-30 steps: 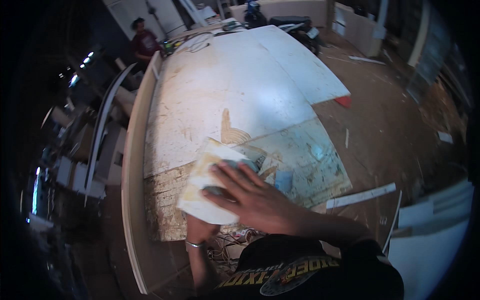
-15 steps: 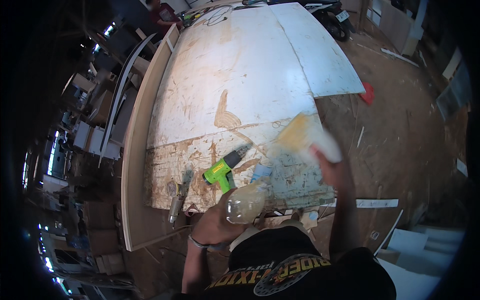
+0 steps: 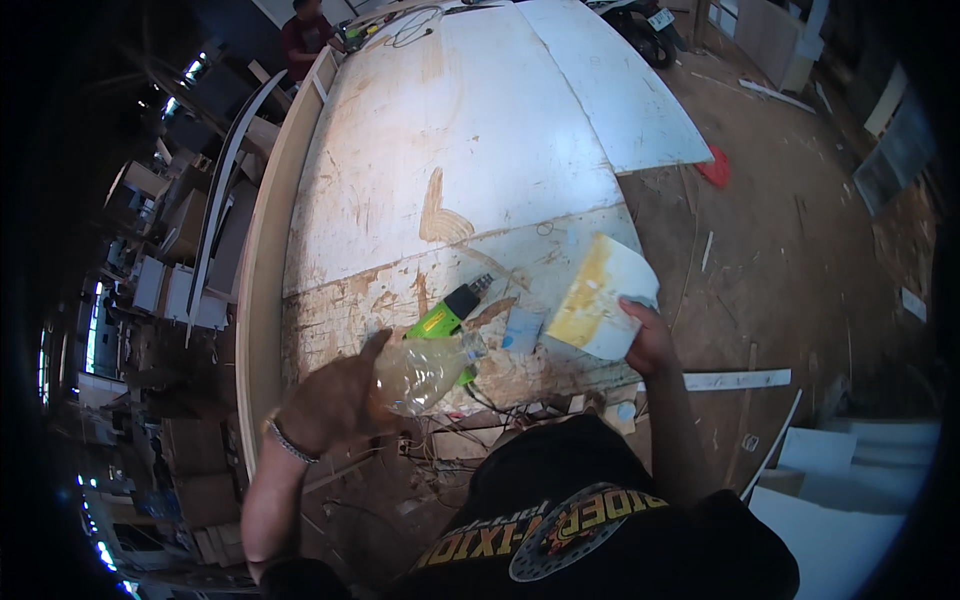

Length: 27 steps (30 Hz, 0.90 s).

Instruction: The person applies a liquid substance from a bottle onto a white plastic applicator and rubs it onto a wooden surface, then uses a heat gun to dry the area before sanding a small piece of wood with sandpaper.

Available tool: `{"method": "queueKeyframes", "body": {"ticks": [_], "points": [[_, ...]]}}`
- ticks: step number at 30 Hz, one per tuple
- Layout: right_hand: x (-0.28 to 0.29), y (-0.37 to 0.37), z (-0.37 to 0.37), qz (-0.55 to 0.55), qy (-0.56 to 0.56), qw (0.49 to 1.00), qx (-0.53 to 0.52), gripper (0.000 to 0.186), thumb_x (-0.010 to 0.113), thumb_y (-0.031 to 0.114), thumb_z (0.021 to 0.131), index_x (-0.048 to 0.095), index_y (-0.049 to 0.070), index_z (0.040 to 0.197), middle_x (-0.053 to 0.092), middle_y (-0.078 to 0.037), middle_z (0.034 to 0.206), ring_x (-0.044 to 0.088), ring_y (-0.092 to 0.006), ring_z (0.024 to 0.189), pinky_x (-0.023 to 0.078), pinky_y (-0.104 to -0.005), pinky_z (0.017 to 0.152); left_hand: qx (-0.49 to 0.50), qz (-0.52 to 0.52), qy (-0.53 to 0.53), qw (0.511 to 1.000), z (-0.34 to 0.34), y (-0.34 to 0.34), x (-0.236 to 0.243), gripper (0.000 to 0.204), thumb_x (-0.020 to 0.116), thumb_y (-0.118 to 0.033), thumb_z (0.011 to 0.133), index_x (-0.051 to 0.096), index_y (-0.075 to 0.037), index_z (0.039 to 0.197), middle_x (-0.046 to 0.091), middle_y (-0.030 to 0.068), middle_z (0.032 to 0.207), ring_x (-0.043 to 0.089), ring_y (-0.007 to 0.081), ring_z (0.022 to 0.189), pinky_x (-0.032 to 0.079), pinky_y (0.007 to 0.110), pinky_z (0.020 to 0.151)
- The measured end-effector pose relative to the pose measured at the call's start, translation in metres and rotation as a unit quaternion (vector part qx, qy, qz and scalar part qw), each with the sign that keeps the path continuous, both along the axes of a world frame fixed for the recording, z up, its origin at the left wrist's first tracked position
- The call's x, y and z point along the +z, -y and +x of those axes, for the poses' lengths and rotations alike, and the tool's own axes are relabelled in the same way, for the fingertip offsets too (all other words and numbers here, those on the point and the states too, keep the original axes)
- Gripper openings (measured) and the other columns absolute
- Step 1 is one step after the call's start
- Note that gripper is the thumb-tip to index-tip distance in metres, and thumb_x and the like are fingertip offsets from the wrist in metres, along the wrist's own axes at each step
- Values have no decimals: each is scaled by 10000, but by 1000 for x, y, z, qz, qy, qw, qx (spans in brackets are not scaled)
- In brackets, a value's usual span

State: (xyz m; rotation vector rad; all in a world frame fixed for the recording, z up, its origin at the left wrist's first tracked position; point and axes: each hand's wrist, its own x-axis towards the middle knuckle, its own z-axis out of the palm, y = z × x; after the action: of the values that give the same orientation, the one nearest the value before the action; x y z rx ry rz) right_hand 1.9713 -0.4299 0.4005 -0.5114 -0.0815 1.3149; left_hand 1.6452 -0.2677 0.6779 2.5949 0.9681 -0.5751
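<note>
My left hand [image 3: 338, 395], at the lower left of the worktable, is closed round a clear plastic bottle [image 3: 420, 370] tilted on its side, its neck toward the right. My right hand [image 3: 645, 330] grips the right edge of a white panel piece [image 3: 585, 295] smeared with yellow along its left part. A green and black heat gun [image 3: 445, 315] lies on the scuffed board, partly hidden by the bottle. A small pale blue piece [image 3: 520, 330] lies between bottle and panel piece. A brown swirled smear [image 3: 440, 220] marks the board above them.
The large white worktable [image 3: 470, 110] has a wooden side rail [image 3: 262, 280] along its left. A person [image 3: 300, 45] stands at its far left end, a motorbike [image 3: 655, 40] beyond its far right. Stacked wood pieces [image 3: 170, 280] lie left; white boards [image 3: 830, 470] and offcuts lie right.
The panel piece went from over my left hand out to the right, uncovering the heat gun and bottle. My left hand then moved leftward with the bottle.
</note>
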Motion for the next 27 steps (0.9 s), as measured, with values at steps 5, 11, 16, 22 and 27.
{"method": "queueKeyframes", "body": {"ticks": [5, 11, 16, 22, 27], "points": [[64, -47, -85, 26, 60, 997, 45, 467, 598, 66, 933, 464, -53, 1364, 603, -152, 1291, 615, -266, 1166, 487, -420, 1016, -34, 91, -87, 991, -12, -14, 47, 1045, 858, -281, 680, 277, -40, 1515, 676, 247, 960, 671, 414, 915, 541, 468, 823], [96, -73, -129, 35, 100, 993, 57, 459, 619, 85, 925, 497, -39, 1350, 615, -139, 1278, 618, -232, 1146, 490, -389, 981, -116, 183, -102, 971, -29, -35, 76, 943, 849, -207, 677, 355, 3, 1452, 663, 212, 979, 669, 364, 912, 544, 437, 835], [107, -79, -152, 60, 147, 985, 62, 444, 605, 113, 945, 504, -44, 1348, 616, -133, 1282, 605, -212, 1151, 461, -356, 997, -103, 185, -125, 969, -35, -37, 82, 980, 877, -202, 656, 349, -15, 1460, 662, 221, 1002, 664, 378, 945, 536, 443, 845], [125, -75, -154, 61, 197, 978, 40, 443, 605, 150, 953, 517, -48, 1340, 626, -137, 1267, 601, -198, 1145, 459, -349, 995, -81, 154, -117, 978, -33, -33, 80, 979, 860, -169, 668, 318, -41, 1473, 665, 233, 1061, 651, 407, 998, 527, 463, 859], [138, -62, -147, 60, 198, 977, 59, 437, 618, 114, 941, 520, -36, 1339, 635, -130, 1257, 609, -218, 1152, 479, -363, 983, -30, 131, -87, 987, -33, -21, 87, 966, 855, -206, 691, 320, -43, 1478, 668, 222, 1074, 653, 387, 1020, 534, 450, 879]]}}
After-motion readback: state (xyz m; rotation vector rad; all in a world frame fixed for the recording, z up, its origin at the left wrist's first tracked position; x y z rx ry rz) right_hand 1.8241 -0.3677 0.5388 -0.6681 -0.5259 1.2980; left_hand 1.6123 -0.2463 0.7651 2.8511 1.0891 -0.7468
